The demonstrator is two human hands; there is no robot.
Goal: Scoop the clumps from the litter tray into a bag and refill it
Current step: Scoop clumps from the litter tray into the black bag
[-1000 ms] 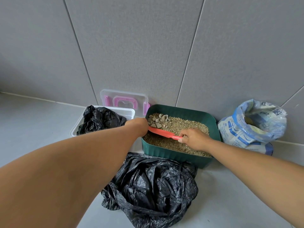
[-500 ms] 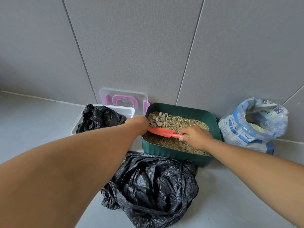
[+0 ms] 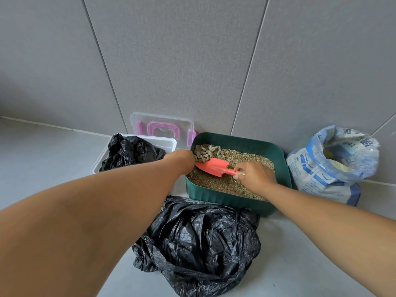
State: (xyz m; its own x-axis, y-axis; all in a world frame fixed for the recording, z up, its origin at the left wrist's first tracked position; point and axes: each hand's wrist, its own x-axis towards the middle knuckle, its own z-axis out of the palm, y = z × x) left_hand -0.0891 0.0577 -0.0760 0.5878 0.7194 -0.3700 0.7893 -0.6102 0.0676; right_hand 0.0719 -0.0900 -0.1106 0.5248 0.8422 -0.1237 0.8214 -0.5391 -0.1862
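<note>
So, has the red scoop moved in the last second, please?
Yes, but barely: against the green tray, the red scoop keeps its tip by the clumps in the far left corner; its blade has rolled more face-up.

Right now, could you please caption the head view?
Right hand holds a red scoop against grey clumps in the green litter tray; left hand at its corner.

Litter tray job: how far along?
Done: nothing visible; clumps sit piled in the far-left corner of the green litter tray. In hand: right hand grips the red scoop, blade at the pile; left hand at the tray's rim. Left: carry clumps to the black bag on the floor, refill from the open litter sack.
</note>
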